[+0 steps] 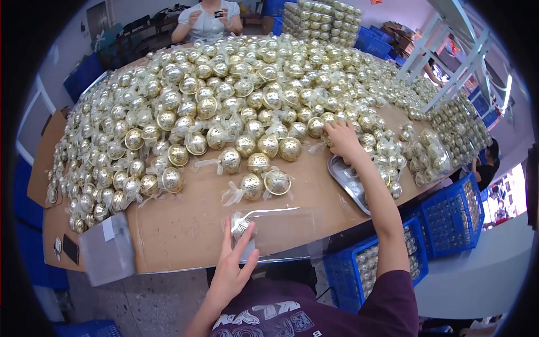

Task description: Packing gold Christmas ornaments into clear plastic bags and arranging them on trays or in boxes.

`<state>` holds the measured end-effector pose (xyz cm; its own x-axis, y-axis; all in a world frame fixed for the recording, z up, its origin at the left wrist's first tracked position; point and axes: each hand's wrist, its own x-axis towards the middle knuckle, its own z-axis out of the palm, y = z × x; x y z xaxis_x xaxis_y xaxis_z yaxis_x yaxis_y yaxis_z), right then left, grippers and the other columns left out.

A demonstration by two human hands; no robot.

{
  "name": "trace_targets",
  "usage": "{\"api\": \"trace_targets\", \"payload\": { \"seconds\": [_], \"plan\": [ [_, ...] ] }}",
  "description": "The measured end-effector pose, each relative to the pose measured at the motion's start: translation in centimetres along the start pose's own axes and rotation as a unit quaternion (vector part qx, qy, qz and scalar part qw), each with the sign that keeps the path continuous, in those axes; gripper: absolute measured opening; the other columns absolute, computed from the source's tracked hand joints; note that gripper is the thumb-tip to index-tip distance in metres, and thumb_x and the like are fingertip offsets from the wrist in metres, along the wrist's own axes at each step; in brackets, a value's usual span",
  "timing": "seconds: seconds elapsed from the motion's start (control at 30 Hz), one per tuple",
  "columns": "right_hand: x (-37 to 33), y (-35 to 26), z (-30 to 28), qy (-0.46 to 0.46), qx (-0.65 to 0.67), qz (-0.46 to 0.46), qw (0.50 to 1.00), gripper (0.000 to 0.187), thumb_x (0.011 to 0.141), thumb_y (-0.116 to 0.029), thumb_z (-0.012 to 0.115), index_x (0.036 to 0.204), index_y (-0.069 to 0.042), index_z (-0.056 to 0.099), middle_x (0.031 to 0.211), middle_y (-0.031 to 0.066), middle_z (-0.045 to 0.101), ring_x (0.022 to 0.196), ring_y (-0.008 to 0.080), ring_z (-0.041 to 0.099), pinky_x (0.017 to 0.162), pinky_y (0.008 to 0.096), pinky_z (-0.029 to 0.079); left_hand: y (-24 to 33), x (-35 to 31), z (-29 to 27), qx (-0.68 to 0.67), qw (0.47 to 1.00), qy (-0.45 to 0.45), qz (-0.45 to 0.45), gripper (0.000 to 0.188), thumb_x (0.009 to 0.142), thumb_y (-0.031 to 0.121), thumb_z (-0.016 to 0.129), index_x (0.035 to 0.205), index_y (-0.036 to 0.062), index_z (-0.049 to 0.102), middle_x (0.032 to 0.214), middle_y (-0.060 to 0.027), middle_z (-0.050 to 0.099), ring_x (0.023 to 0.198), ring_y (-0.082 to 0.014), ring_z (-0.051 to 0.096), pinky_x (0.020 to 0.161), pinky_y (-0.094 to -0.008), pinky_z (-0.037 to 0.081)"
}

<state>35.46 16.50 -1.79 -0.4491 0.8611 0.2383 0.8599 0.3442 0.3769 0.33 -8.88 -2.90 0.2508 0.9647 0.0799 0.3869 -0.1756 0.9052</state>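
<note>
A wide heap of shiny gold ball ornaments [229,160] with pale ribbons covers most of the brown table [202,194]. My left hand [233,268] has its fingers stretched and spread over a clear plastic bag [286,224] at the near edge. One gold ball [240,226] lies at the bag's left end, between those fingers. Farther right, my right hand [342,139] reaches to the heap's front edge with fingers curled on a gold ball [328,119]; its fingertips are partly hidden. A grey metal tray [349,182] lies below my right forearm.
A stack of clear bags [106,253] and a dark phone [71,248] lie at the left edge. Blue crates [351,269] of ornaments stand by my right side. Packed ornaments [457,129] are stacked far right, near a white metal frame [474,50]. A person [208,22] sits opposite.
</note>
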Motion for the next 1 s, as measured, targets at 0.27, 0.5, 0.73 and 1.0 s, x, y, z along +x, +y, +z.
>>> {"api": "trace_targets", "payload": {
  "seconds": [0.27,0.5,0.73,1.0],
  "plan": [
    [-11.8,-6.7,-6.0,-0.024,0.915,0.196,0.352,0.068,0.092,-0.048,0.047,0.135,0.003,0.037,0.120,0.0197,0.055,0.110,0.0362,0.056,0.084,0.0413,0.053,-0.4,-0.3,0.0,-0.003,1.000,0.021,-0.010,0.049,0.092,0.015,0.056,0.140,0.0100,0.044,0.151,-0.0323,0.008,0.137,-0.0418,0.028,0.109,-0.0402,0.029],
    [-20.1,-11.5,-6.6,-0.022,0.666,0.197,0.719,0.079,0.066,-0.011,0.085,0.132,-0.002,0.043,0.114,0.0101,0.058,0.102,0.0196,0.059,0.087,0.0294,0.048,-0.8,0.0,0.2,-0.004,0.999,0.030,-0.012,0.050,0.092,0.016,0.055,0.141,0.0113,0.043,0.152,-0.0302,0.011,0.140,-0.0401,0.022,0.111,-0.0406,0.025],
    [-15.3,-14.9,-8.9,-0.214,0.764,0.037,0.608,0.060,0.064,-0.012,0.086,0.115,0.001,0.058,0.109,0.0094,0.060,0.109,0.0189,0.059,0.088,0.0324,0.049,-2.1,-0.1,0.3,-0.044,0.999,0.017,0.020,0.050,0.093,0.020,0.054,0.141,0.0110,0.044,0.151,-0.0309,0.012,0.141,-0.0384,0.022,0.110,-0.0402,0.026],
    [-9.3,-24.5,-6.7,-0.213,0.870,0.000,0.444,0.041,0.081,-0.003,0.071,0.118,-0.003,0.052,0.117,0.0101,0.057,0.101,0.0142,0.062,0.078,0.0261,0.054,-1.3,-0.8,-0.9,-0.171,0.979,0.107,-0.037,0.047,0.091,0.015,0.059,0.136,0.0053,0.048,0.152,-0.0266,0.016,0.135,-0.0335,0.036,0.104,-0.0378,0.036]
  ]
}}
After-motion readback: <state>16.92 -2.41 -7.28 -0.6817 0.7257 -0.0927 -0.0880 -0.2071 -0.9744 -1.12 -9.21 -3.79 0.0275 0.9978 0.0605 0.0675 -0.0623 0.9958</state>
